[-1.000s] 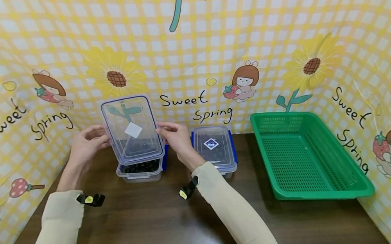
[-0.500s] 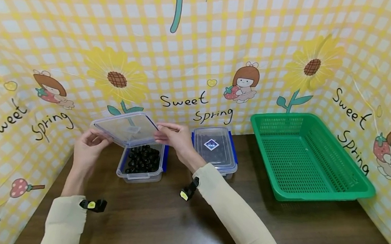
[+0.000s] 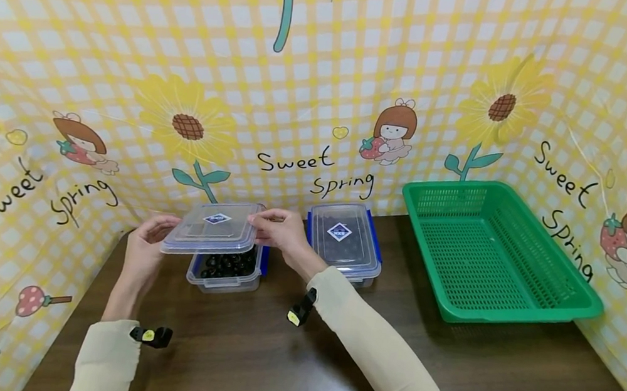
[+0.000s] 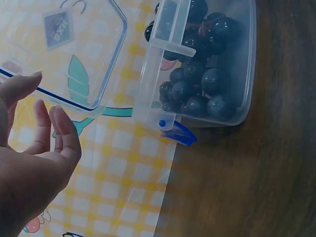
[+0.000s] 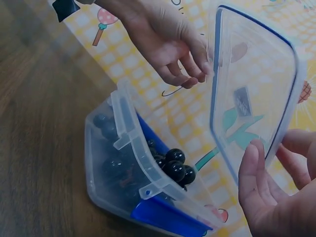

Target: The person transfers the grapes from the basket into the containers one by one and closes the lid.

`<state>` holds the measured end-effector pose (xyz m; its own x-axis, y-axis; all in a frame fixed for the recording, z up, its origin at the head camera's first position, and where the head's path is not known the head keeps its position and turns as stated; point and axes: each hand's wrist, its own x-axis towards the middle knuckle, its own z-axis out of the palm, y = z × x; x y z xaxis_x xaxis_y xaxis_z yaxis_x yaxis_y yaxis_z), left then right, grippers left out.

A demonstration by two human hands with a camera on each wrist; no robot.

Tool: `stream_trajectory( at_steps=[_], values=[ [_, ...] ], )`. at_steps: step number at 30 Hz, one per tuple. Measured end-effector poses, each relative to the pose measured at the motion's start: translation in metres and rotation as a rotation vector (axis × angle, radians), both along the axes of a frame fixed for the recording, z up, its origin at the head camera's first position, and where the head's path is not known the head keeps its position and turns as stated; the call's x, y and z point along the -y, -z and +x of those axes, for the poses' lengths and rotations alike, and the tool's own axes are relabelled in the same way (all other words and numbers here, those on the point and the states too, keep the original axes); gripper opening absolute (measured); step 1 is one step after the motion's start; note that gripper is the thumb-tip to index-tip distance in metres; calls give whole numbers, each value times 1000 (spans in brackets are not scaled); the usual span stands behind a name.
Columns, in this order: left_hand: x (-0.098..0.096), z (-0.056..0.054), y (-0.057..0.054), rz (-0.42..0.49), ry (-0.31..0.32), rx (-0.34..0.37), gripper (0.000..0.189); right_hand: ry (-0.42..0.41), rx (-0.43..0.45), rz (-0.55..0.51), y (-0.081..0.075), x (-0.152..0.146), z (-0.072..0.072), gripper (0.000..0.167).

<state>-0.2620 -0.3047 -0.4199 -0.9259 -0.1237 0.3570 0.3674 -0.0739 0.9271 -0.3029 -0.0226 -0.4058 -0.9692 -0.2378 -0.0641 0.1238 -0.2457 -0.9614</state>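
Observation:
In the head view, a clear plastic lid (image 3: pixel 220 227) with a blue seal and a square label hangs tilted over an uncovered food container (image 3: pixel 225 284). Shiny dark grape-like balls (image 4: pixel 197 81) fill much of that container. My right hand (image 3: pixel 285 234) pinches the lid's right edge between thumb and fingers, as the right wrist view shows. At the opposite edge is my left hand (image 3: pixel 148 249), its fingertips right at the rim and its thumb and fingers spread apart. A blue latch (image 4: pixel 178 133) hangs off the container's side.
A second food container (image 3: pixel 344 239), with its lid on and blue latches, stands right of the uncovered one. Farther right is a green perforated basket (image 3: pixel 506 315). A yellow checked cloth (image 3: pixel 316 51) rises behind and beside the wooden table (image 3: pixel 252 359).
The lid has turned over from a steep, raised pose, its label's printed face now showing, and has come down lower over the container. Both hands moved slightly with it.

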Motion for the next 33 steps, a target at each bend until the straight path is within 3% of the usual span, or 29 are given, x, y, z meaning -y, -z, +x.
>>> stream_trajectory(
  at_steps=[4, 8, 12, 17, 22, 33],
  values=[
    [2, 0, 1, -67, 40, 76, 46, 12, 15, 63, 3, 0, 0, 14],
    [4, -3, 2, -122, 89, 179, 61, 37, 40, 106, 4, 1, -2, 31],
    [6, -5, 5, -211, 75, 286, 56, 47, 60, 161, 11, 2, -3, 53],
    [4, -6, 7, -224, 63, 409, 48, 50, 58, 214, 22, 5, -2, 45],
    [-1, -8, 11, -325, -5, 458, 53, 56, 40, 242, 29, 8, 0, 35],
    [-10, -15, 14, -544, -109, 506, 66, 134, -20, 373, 36, 16, -1, 38]
  ],
)
